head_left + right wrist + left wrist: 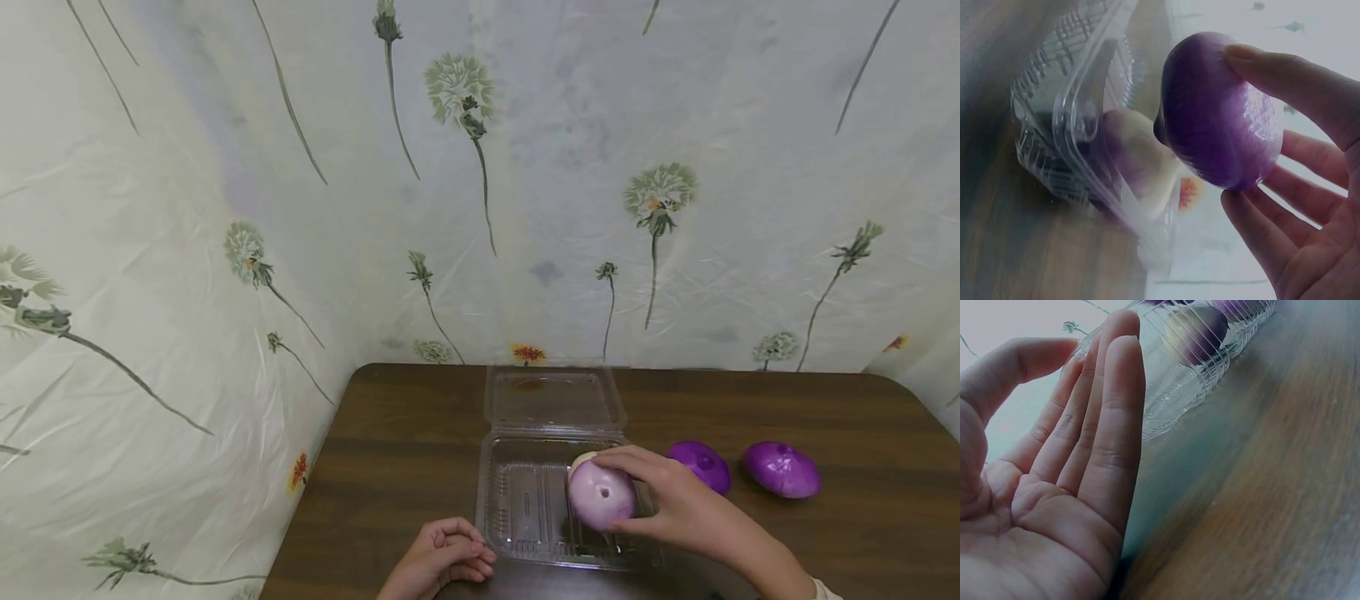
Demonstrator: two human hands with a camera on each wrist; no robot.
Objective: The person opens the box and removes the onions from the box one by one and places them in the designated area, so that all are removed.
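Note:
My right hand (pixel 660 492) grips a shiny purple-and-white onion (pixel 602 497) between thumb and fingers, above the right part of a clear plastic clamshell box (pixel 525 508). In the right wrist view, the held onion (pixel 1216 119) is deep purple with a small dark tip. Another onion (pixel 1141 162), half white and half purple, lies inside the box; in the head view the held one mostly hides it. My left hand (pixel 444 557) holds nothing. Its relaxed fingers (pixel 1116 419) are right at the box's near left corner.
Two bright purple onions (pixel 782 469) lie on the brown wooden table (pixel 862 417) to the right of the box, one partly behind my right hand. The box's lid (pixel 555 398) is folded back toward the wall. A dandelion-patterned sheet (pixel 540 208) hangs behind and to the left.

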